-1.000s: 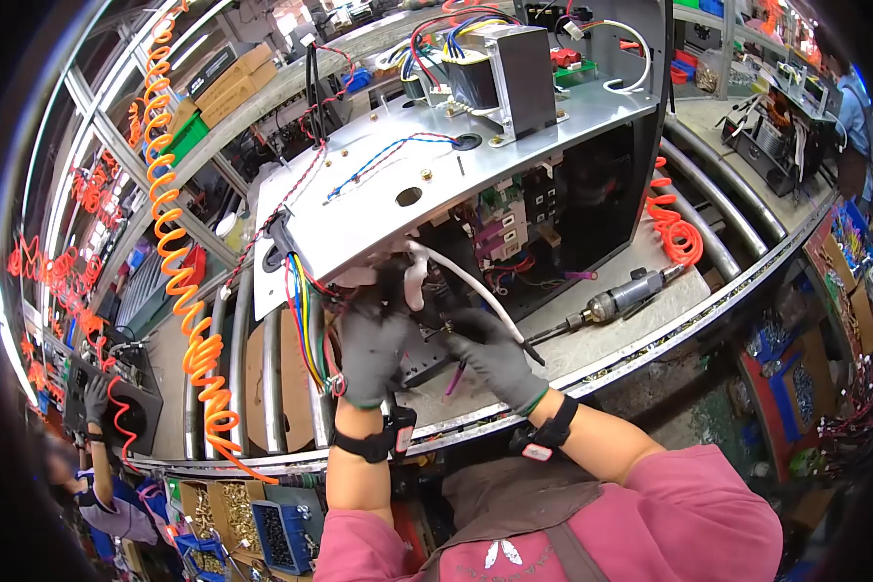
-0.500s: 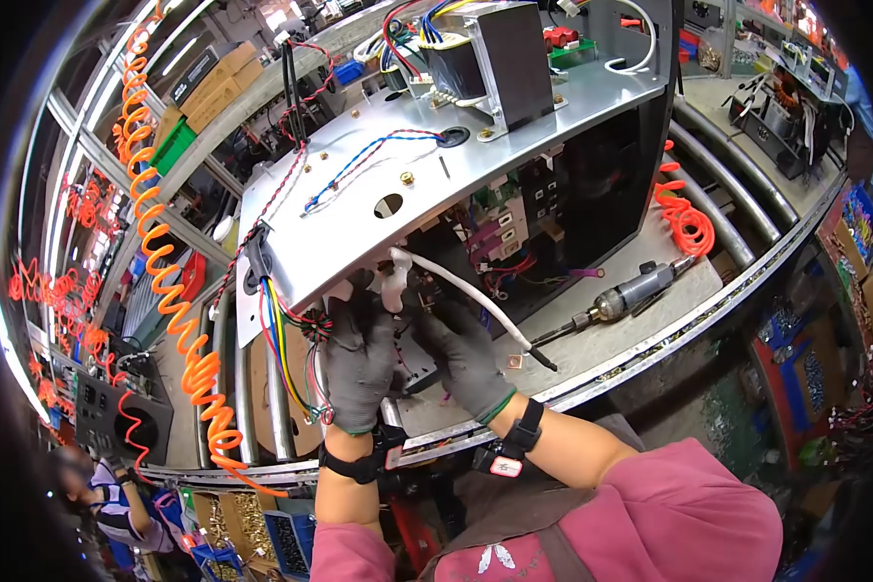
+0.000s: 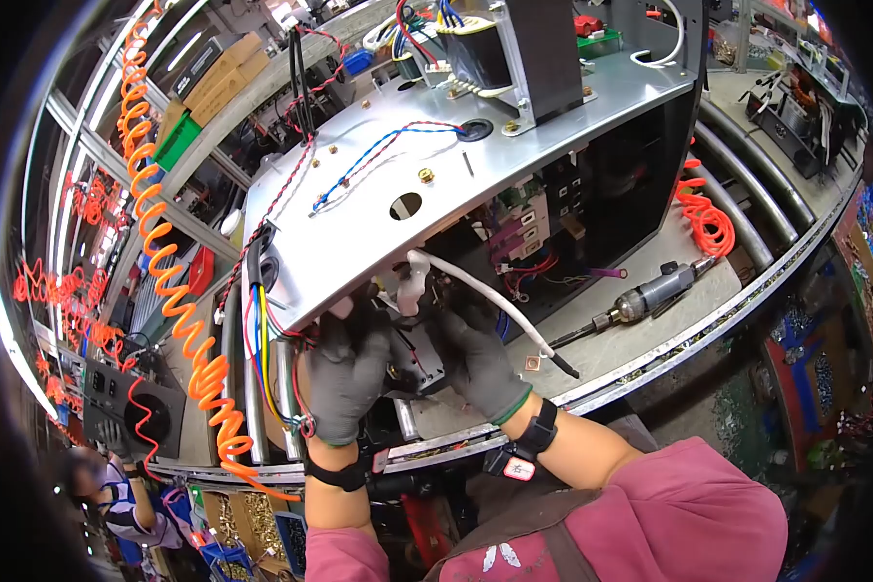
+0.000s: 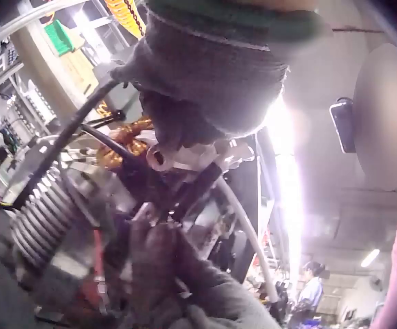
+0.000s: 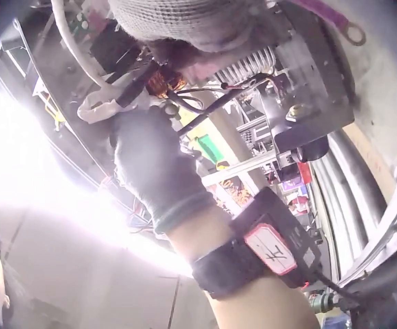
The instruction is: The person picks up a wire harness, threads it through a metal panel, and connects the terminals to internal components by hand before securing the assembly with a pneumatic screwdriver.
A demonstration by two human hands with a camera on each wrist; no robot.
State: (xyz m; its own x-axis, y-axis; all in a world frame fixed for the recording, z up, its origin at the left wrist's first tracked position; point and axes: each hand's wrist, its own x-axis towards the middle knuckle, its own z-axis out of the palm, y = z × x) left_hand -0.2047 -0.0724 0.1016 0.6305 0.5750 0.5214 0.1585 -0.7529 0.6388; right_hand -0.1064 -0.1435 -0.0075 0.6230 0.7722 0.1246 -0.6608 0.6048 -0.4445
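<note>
My left hand (image 3: 347, 383), in a grey knit glove, reaches under the front edge of a silver metal plate (image 3: 349, 228). Its fingertips are close to a white sleeve (image 3: 412, 286); what they hold, I cannot tell. Right of it, my gloved right hand (image 3: 480, 364) bends inward under the same edge. In the left wrist view its fingers (image 4: 147, 240) pinch the end of a black-sleeved cable (image 4: 197, 190), with small metal bits at the tips. A white cable (image 3: 490, 296) with a black end arches over this hand. A copper-coloured coil (image 4: 126, 144) sits behind the fingers.
A power screwdriver (image 3: 650, 294) with a coiled red hose (image 3: 710, 228) lies on the bench at right. Coloured wires (image 3: 259, 339) hang at the plate's left end. A transformer (image 3: 475, 58) stands on top. An orange coiled hose (image 3: 170, 262) hangs at left, above rollers (image 3: 254, 388).
The head view has shifted a little. Both hands stay under the plate's edge and have drawn slightly apart, with more of the dark metal part between them showing.
</note>
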